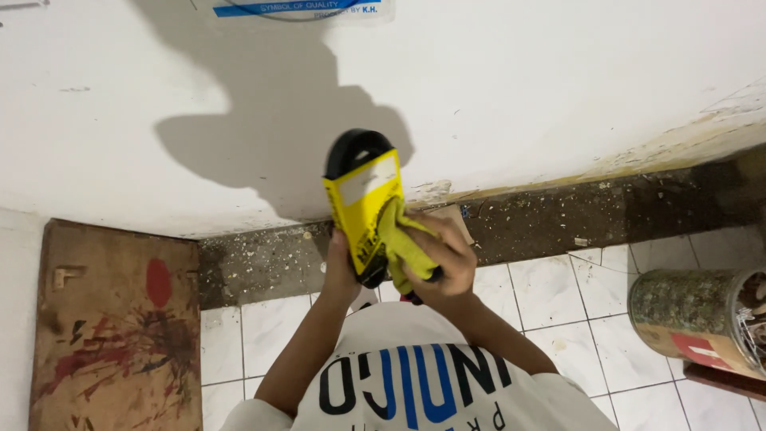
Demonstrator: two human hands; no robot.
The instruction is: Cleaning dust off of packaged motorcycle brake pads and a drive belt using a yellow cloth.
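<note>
A black rubber belt (351,148) in a yellow card sleeve (363,207) is held up in front of the white wall. My left hand (341,267) grips the sleeve's lower left edge from below. My right hand (443,267) presses a yellow cloth (403,243) against the sleeve's right side. The belt's lower loop shows as a dark bit under the hands. My white shirt with dark and blue letters fills the bottom middle.
A worn wooden board (112,319) with red stains leans at the left. A round tin (702,315) with a patterned wall lies on its side at the right, on white floor tiles (558,295). A dirty dark strip runs along the wall's foot.
</note>
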